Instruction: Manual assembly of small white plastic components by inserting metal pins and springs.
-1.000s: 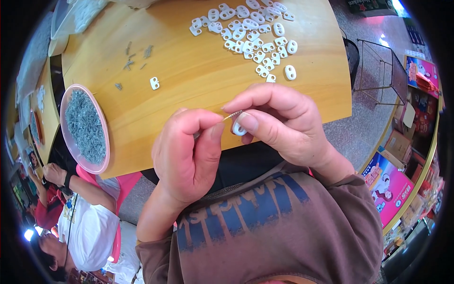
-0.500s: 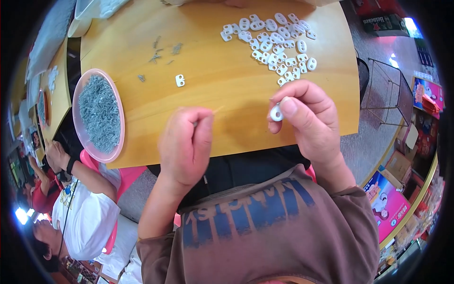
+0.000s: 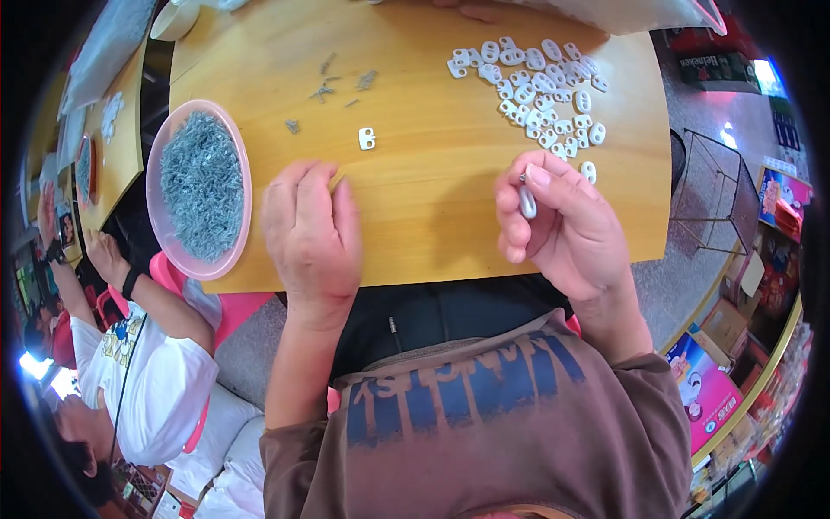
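Note:
My right hand [image 3: 562, 227] pinches a small white plastic piece [image 3: 526, 201] with a metal pin at its top, held over the wooden table [image 3: 424, 199] near its front edge. A pile of several similar white two-hole pieces [image 3: 540, 86] lies just beyond that hand. My left hand [image 3: 313, 238] rests palm down on the table with fingers together, and whether anything is under its fingertips is hidden. A pink bowl [image 3: 164, 225] full of small grey metal pins [image 3: 201, 186] stands to the left of my left hand. One single white piece [image 3: 367, 137] lies beyond my left hand.
A few loose metal pins [image 3: 333, 86] lie scattered at the far left of the table. Another person in a white shirt [image 3: 143, 381] sits at my lower left beside a second table [image 3: 104, 130]. A metal frame stand [image 3: 709, 208] and coloured boxes [image 3: 709, 402] are on the floor at right.
My hands have drawn apart. The right hand carried the white piece rightward toward the pile, and the left hand dropped flat onto the table nearer the bowl.

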Demonstrator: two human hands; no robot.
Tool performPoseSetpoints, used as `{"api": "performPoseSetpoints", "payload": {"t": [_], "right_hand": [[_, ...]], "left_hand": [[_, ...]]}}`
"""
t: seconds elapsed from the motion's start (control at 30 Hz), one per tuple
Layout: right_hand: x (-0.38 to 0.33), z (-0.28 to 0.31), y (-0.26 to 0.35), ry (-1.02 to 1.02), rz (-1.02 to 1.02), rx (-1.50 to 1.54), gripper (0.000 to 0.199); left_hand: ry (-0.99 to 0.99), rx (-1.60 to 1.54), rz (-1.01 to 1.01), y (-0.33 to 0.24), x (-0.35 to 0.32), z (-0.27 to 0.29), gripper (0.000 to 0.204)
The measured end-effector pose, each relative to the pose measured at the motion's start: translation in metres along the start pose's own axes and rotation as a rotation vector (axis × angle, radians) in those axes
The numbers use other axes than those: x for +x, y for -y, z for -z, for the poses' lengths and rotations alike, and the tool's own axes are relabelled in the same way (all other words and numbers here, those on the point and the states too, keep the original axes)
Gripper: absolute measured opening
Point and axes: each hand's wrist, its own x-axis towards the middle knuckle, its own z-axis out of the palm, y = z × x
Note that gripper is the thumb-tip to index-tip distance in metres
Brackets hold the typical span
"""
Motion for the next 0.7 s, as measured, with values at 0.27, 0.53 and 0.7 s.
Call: {"api": "performPoseSetpoints", "payload": {"t": [0.27,0.53,0.7], "right_hand": [[0.005,-0.013,0.005,0.057,-0.021,-0.116,0.013],[0.007,-0.02,0.0,0.063,-0.014,-0.168,0.014],[0.003,-0.025,0.001,0.074,0.016,-0.198,0.015]], "left_hand": [[0.171,-0.112,0.142,-0.009,0.027,-0.009,0.013],[0.41,-0.412,0.409,-0.001,0.043,-0.01,0.013],[0.435,-0.422,0.381,-0.015,0.045,0.001,0.011]]}}
